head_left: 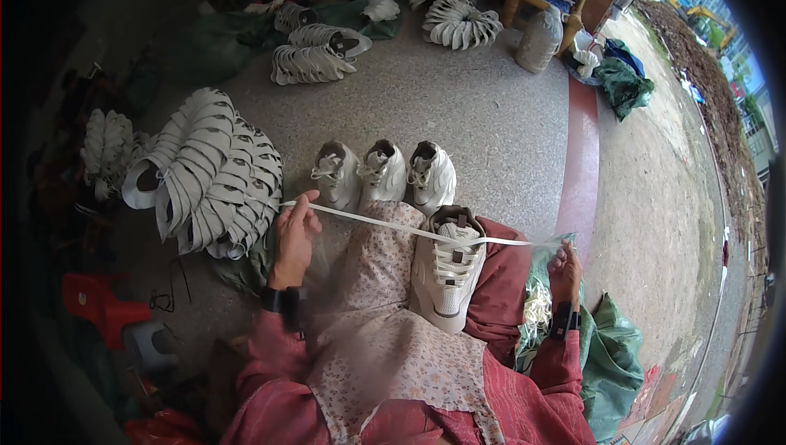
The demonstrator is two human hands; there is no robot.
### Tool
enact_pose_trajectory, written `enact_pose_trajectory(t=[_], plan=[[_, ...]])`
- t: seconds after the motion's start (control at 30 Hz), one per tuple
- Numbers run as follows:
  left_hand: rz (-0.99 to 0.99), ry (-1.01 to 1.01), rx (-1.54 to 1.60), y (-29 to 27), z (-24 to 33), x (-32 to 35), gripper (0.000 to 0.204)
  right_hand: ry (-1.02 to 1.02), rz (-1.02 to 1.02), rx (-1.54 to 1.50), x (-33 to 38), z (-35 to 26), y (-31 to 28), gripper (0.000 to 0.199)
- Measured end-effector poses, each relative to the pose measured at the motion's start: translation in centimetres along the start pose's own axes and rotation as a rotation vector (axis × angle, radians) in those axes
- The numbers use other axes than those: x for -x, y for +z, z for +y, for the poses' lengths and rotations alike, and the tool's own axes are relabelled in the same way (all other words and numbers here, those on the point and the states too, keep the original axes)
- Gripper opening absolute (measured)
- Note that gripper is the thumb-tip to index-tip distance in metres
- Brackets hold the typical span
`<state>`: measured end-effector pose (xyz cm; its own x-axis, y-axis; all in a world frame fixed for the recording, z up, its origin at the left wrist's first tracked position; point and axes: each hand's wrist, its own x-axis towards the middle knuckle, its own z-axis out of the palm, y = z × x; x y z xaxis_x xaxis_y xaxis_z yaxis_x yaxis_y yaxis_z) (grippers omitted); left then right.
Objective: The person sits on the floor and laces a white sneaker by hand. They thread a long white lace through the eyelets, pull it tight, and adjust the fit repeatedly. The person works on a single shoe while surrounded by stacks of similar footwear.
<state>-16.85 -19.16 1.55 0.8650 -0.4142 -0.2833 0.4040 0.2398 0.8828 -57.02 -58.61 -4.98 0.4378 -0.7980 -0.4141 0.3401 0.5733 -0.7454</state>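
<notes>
A white-and-beige sneaker (448,269) rests on my lap, its toe toward me and its laces crossing the tongue. From its upper eyelets a flat white shoelace (360,217) runs out to both sides, pulled nearly straight. My left hand (295,236) pinches one end, left of the shoe. The other end is in my right hand (565,271), fingers closed, out to the right; the lace blurs near it. Beyond my knees three similar laced sneakers (382,171) stand in a row on the floor.
Stacked pale shoe uppers (205,175) rise at the left, with more bundles (315,56) farther back. A red stool (102,306) stands lower left. Green sacking (610,355) and a bunch of loose white laces (535,314) lie at my right. A cloudy plastic jug (540,40) stands far right.
</notes>
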Motion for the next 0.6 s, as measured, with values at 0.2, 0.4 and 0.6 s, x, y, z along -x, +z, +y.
enact_pose_trajectory(t=[0.2,0.4,0.6], plan=[[-0.008,-0.001,0.041,0.1,0.3,0.3,0.036,0.006,0.089,-0.027,0.0,0.0,0.1,0.014],[-0.008,0.004,0.045,-0.2,0.5,0.2,0.036,-0.042,0.119,0.109,0.0,0.2,0.3,0.015],[-0.02,0.002,0.029,0.1,0.6,0.3,0.037,-0.077,0.203,0.288,0.9,0.3,0.8,0.019]])
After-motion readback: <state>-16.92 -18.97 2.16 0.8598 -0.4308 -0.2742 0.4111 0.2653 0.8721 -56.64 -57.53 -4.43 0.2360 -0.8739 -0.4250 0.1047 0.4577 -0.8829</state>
